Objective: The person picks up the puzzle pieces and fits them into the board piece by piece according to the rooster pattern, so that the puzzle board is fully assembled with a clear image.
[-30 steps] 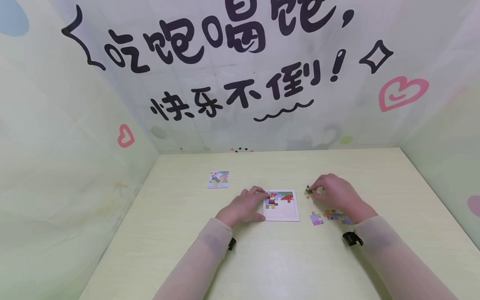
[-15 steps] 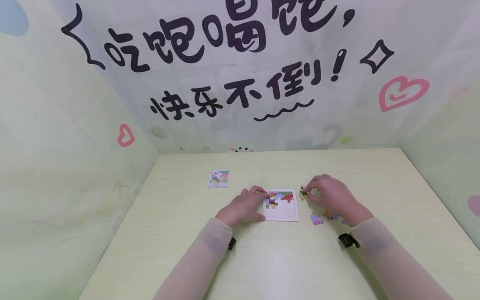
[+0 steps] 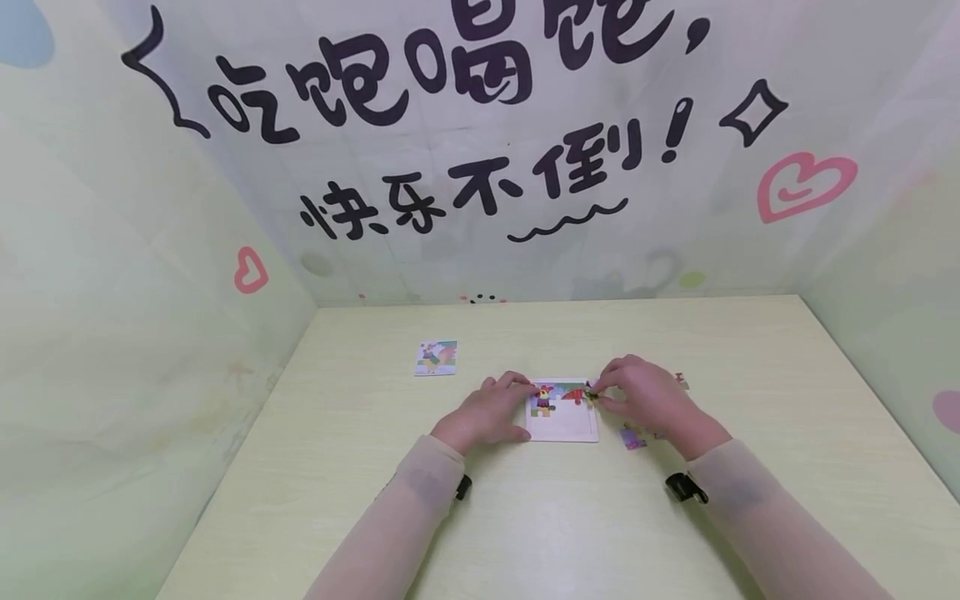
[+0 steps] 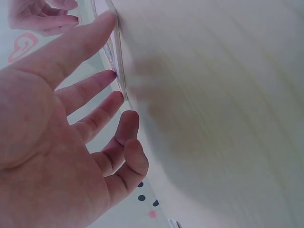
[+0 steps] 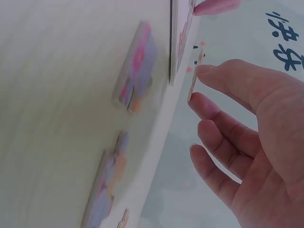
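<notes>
A shallow white puzzle tray (image 3: 561, 432) lies mid-table. Puzzle pieces with a bird-like figure and a red patterned shape fill part of its upper area. My left hand (image 3: 487, 410) rests at the tray's left side, its fingertips and thumb touching the edge with fingers spread and mostly straight. Between thumb and index finger, my right hand (image 3: 651, 402) pinches a small puzzle piece (image 5: 194, 78), held on edge at the tray's upper right. The right wrist view shows that piece edge-on, so its picture is mostly hidden.
Loose puzzle pieces (image 3: 633, 436) lie right of the tray, partly covered by the right hand. Another piece (image 3: 681, 380) shows behind that hand. A small picture card (image 3: 436, 358) lies at the back left. Printed cloth walls (image 3: 480, 250) surround the table.
My right hand has moved left with the puzzle piece, from beside the tray to its upper right edge. A loose piece behind that hand has come into view. The left hand has stayed still.
</notes>
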Action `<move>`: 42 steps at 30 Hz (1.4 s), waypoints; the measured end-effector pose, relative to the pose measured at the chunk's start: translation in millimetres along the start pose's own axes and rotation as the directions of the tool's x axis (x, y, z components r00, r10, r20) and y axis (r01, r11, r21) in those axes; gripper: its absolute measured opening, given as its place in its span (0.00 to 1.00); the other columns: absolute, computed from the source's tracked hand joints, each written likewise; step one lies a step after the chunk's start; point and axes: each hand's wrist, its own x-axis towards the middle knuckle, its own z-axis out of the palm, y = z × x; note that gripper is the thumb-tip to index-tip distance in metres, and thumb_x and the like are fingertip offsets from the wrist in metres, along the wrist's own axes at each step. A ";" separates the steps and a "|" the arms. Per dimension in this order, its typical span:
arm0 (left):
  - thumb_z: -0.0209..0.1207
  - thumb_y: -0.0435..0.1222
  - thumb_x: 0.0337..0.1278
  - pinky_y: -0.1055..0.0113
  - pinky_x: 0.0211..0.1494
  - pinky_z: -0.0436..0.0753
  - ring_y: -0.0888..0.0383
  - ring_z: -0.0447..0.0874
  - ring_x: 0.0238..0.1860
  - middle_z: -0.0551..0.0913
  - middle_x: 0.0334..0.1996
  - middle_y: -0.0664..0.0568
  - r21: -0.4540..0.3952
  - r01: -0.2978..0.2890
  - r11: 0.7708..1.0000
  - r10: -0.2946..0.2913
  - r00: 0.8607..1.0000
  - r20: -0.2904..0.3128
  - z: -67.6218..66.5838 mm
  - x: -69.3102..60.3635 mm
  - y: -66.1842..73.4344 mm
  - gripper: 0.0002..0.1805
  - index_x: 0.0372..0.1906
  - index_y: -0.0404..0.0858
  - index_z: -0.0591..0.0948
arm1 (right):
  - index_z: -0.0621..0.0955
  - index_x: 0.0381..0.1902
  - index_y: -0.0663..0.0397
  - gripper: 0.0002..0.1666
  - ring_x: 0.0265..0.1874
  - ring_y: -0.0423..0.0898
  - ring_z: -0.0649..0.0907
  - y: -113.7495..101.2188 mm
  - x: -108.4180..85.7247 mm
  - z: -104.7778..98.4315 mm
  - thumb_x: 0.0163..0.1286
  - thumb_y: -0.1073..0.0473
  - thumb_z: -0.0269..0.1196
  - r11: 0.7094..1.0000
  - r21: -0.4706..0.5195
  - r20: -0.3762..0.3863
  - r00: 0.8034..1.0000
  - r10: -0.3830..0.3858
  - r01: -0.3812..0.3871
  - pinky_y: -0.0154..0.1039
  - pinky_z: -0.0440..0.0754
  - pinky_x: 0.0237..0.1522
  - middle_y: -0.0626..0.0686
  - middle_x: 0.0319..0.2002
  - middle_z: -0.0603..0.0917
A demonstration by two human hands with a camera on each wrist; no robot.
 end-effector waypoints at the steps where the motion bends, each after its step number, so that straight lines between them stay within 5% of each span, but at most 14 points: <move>1: 0.73 0.48 0.59 0.55 0.65 0.78 0.50 0.70 0.64 0.65 0.76 0.56 0.002 0.001 1.000 -0.001 1.000 0.000 0.4 0.4 -0.3 0.41 0.77 0.51 0.70 | 0.92 0.42 0.47 0.10 0.49 0.53 0.85 -0.9 0.4 1.4 0.61 0.58 0.76 1.000 -0.004 -0.005 1.000 -0.008 0.008 0.53 0.86 0.49 0.49 0.45 0.89; 21: 0.73 0.48 0.59 0.55 0.65 0.78 0.50 0.70 0.65 0.65 0.76 0.56 -0.006 -0.002 1.000 0.002 1.000 -0.002 0.1 2.1 0.2 0.41 0.77 0.51 0.70 | 0.92 0.38 0.49 0.08 0.45 0.52 0.85 -20.1 4.2 14.7 0.59 0.62 0.76 0.989 -0.042 -0.041 0.989 -0.141 0.139 0.49 0.87 0.47 0.49 0.42 0.89; 42: 0.72 0.49 0.59 0.55 0.64 0.78 0.50 0.70 0.64 0.65 0.76 0.56 0.013 -0.007 1.000 0.007 1.000 -0.001 -0.7 1.4 0.1 0.41 0.76 0.50 0.70 | 0.92 0.36 0.49 0.07 0.41 0.47 0.84 -35.3 16.5 19.9 0.59 0.64 0.76 0.976 -0.078 0.006 0.979 -0.205 0.205 0.45 0.86 0.45 0.48 0.41 0.89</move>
